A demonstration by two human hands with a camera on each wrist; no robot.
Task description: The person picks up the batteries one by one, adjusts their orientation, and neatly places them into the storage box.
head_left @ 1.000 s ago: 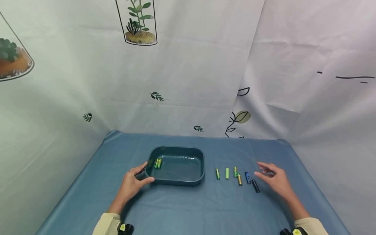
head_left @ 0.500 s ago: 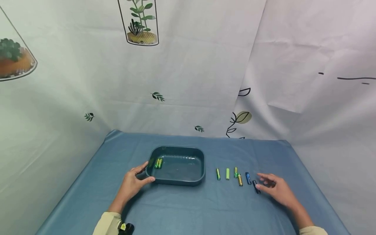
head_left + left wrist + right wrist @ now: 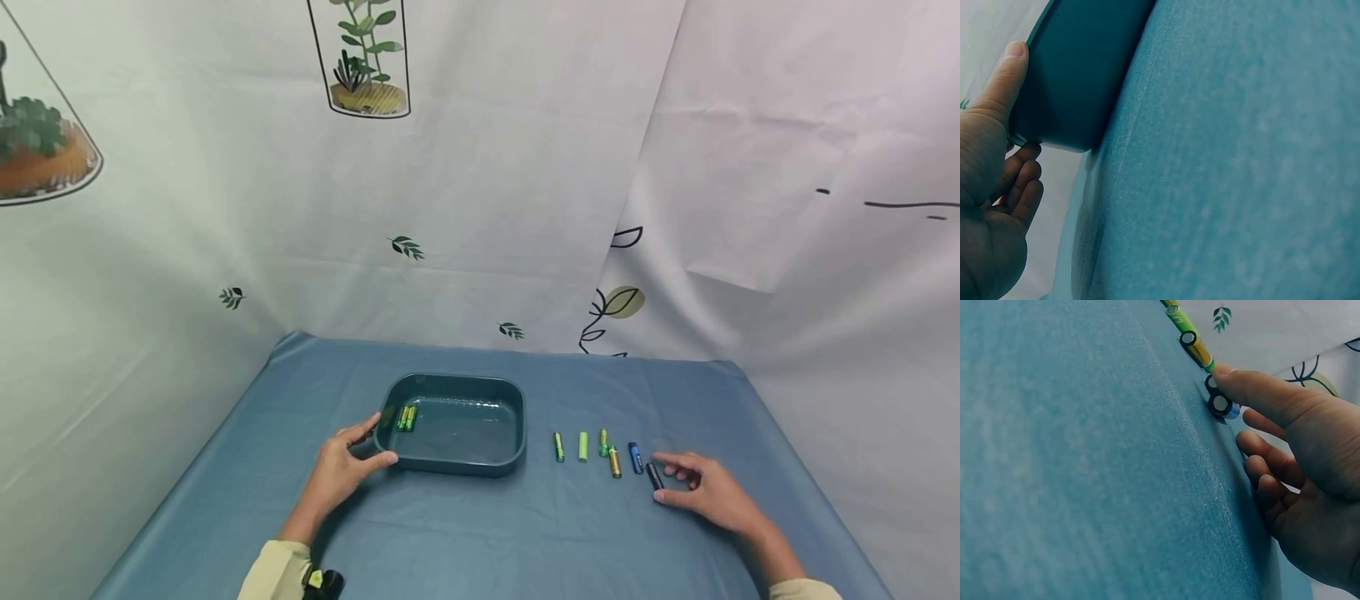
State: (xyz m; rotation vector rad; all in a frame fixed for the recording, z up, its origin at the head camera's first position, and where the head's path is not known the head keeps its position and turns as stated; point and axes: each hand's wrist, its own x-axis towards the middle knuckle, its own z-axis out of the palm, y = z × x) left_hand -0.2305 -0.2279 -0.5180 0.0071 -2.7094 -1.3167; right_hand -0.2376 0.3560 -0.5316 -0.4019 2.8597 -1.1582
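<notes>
In the head view, a dark teal rectangular dish [image 3: 457, 457] stands on the cloth, with two green batteries [image 3: 407, 418] at its left end. My left hand [image 3: 337, 471] holds its front left corner, the thumb [image 3: 1007, 78] against the wall and the other fingers round the end. On the right, my right hand [image 3: 708, 492] is spread around a black battery [image 3: 655, 476], thumb near one end and index finger near the other. Whether they touch it is unclear. Close by lies a blue battery [image 3: 636, 457].
Left of the blue battery lie a gold battery [image 3: 615, 462], a green one [image 3: 603, 442], a lime one [image 3: 582, 447] and another green one [image 3: 558, 447]. Blue cloth [image 3: 480, 542] covers the table. White printed fabric [image 3: 510, 208] hangs behind it and at both sides.
My right hand has come down and toward the front, from beside the batteries to around the black one. The left hand stays at the dish. The view has shifted slightly.
</notes>
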